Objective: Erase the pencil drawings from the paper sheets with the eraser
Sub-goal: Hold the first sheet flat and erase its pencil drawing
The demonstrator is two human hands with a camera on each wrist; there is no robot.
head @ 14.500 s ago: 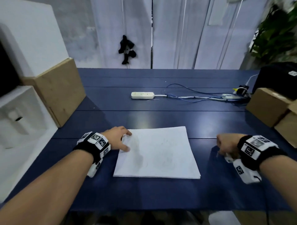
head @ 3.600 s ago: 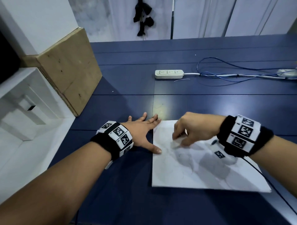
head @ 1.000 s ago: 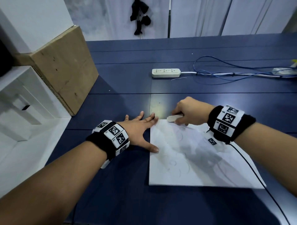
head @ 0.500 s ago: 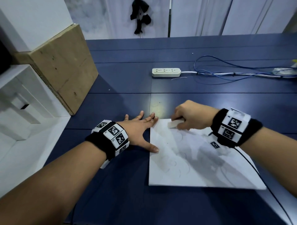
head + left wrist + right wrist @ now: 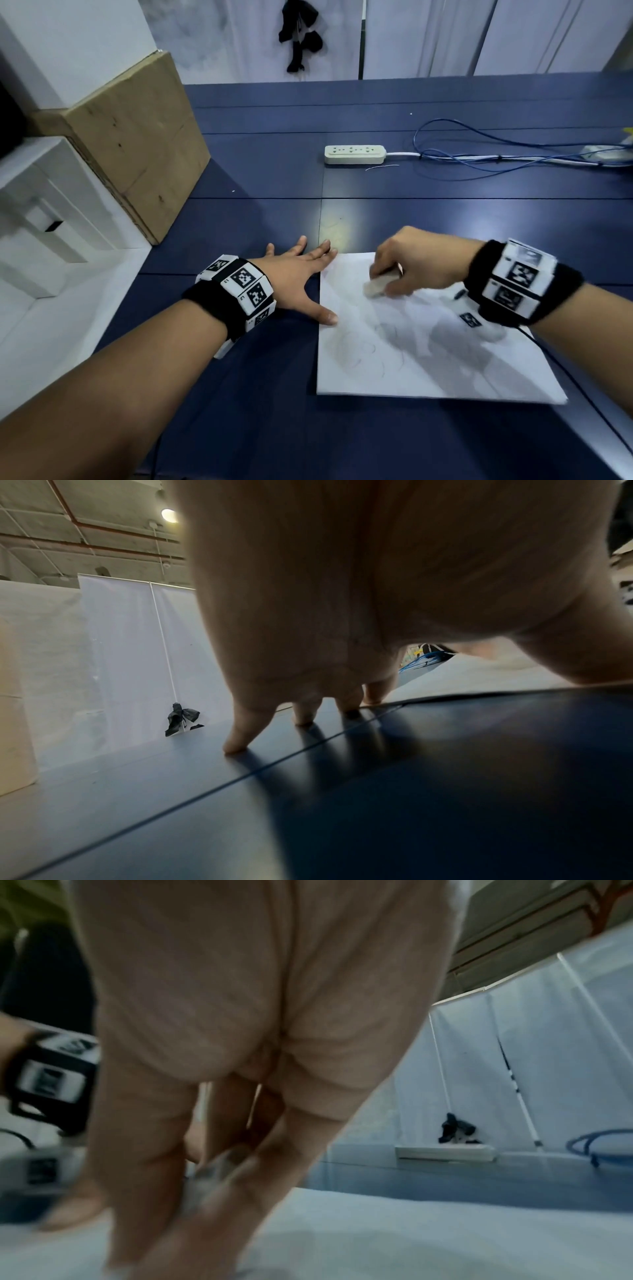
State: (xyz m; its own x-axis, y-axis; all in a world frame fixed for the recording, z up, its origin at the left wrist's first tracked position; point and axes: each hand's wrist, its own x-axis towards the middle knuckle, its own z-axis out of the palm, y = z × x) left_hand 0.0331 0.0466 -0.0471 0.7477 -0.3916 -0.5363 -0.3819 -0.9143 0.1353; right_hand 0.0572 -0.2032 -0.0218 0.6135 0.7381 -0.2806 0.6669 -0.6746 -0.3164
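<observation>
A stack of white paper sheets (image 5: 411,359) with faint pencil curves lies on the blue table (image 5: 274,212). My right hand (image 5: 407,263) pinches a white eraser (image 5: 375,287) and presses it on the sheet's upper left area; in the right wrist view the eraser (image 5: 219,1167) shows blurred between the fingers. My left hand (image 5: 298,274) lies flat with spread fingers at the paper's left edge, thumb tip and index finger tip touching the sheet. The left wrist view shows the left hand (image 5: 308,710) with straight fingertips on the table.
A cardboard box (image 5: 137,137) and white shelving (image 5: 41,222) stand at the left. A white power strip (image 5: 354,155) with blue cables (image 5: 496,154) lies further back. A black object (image 5: 299,37) hangs on the white curtain behind the table.
My right hand has drawn the eraser from the paper's top edge down onto the sheet, towards me. The left hand has stayed in place at the left edge.
</observation>
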